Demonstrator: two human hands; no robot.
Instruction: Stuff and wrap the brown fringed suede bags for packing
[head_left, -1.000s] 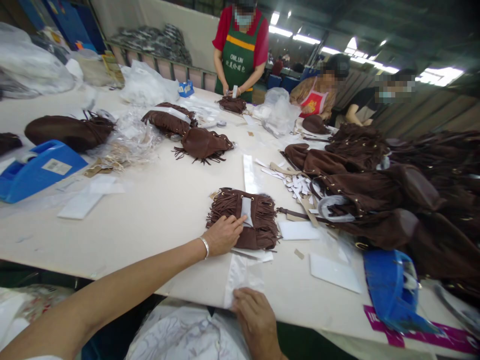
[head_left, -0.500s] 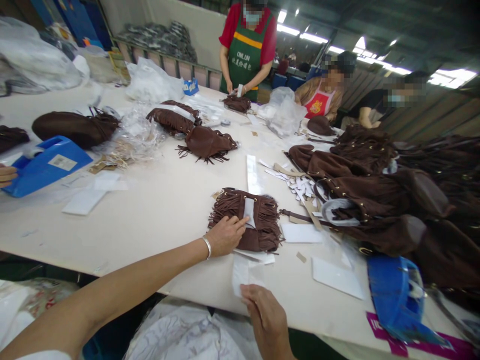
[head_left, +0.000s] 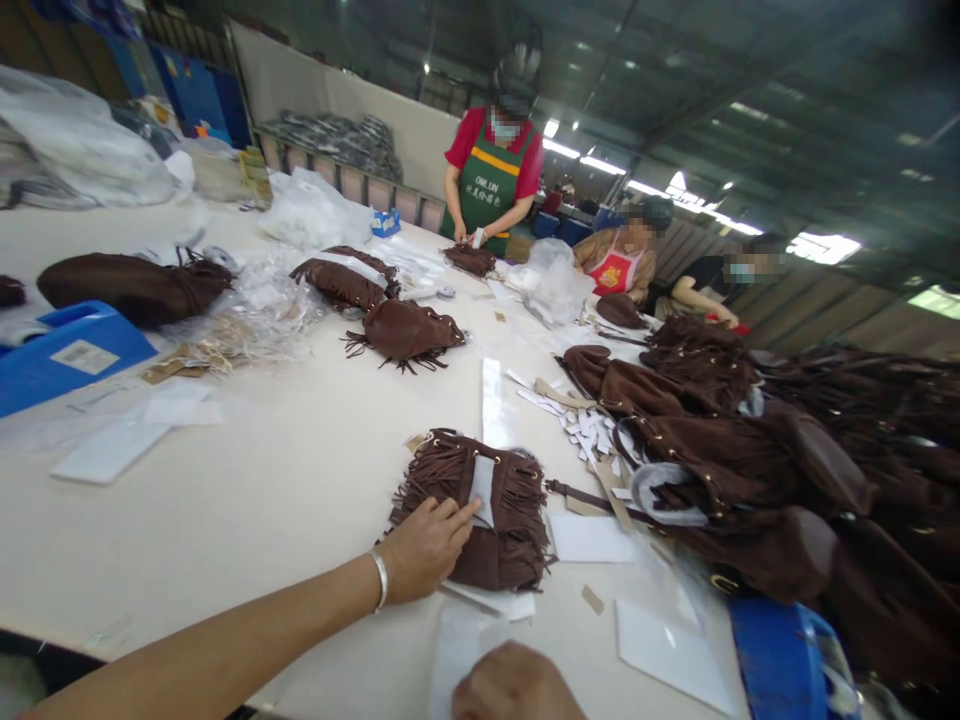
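Note:
A dark brown fringed bag [head_left: 504, 565] lies flat on the table just ahead of me. My left hand [head_left: 426, 552], with a bracelet at its wrist, rests on the bag's near left side. Its fingers are stretched out, and the index fingertip presses a pale grey wrapped strip [head_left: 482, 488] on the bag's middle. Down at the front edge, my right hand [head_left: 517, 685] is closed on a thin translucent white sheet [head_left: 453, 640]; its fingertips are hidden. White paper [head_left: 501, 603] sticks out from under the bag.
Brown bags [head_left: 720, 455] are heaped on the right, beside scattered white slips [head_left: 592, 435]. Blue tape dispensers [head_left: 82, 355] stand left and near right. More bags [head_left: 409, 330], clear plastic [head_left: 277, 300] and white cards [head_left: 589, 540] lie about. Co-workers [head_left: 491, 190] are across the table.
My view has tilted upward, so the table and bag sit lower. The right hand has turned and now shows its knuckles. The left fingertip stays on the grey strip.

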